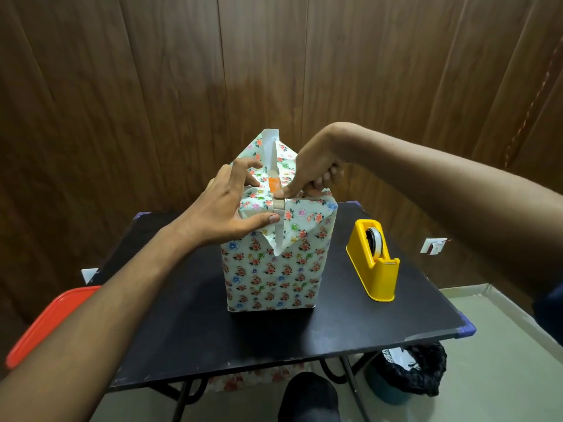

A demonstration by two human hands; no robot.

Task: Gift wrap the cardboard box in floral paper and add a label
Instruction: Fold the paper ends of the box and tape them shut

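Note:
The box stands upright in the middle of the black table, its sides covered in floral paper. On top, the side flaps are folded in and a gap shows bare cardboard. The far paper flap stands up unfolded. My left hand lies spread over the left top flap, thumb pressing the front edge. My right hand presses its index fingertip down on the middle seam, other fingers curled. A near triangular flap hangs down the front face.
A yellow tape dispenser sits right of the box on the table. A red lid or tray juts out at the left edge. A bin with a black bag stands under the table's right corner. Wooden wall behind.

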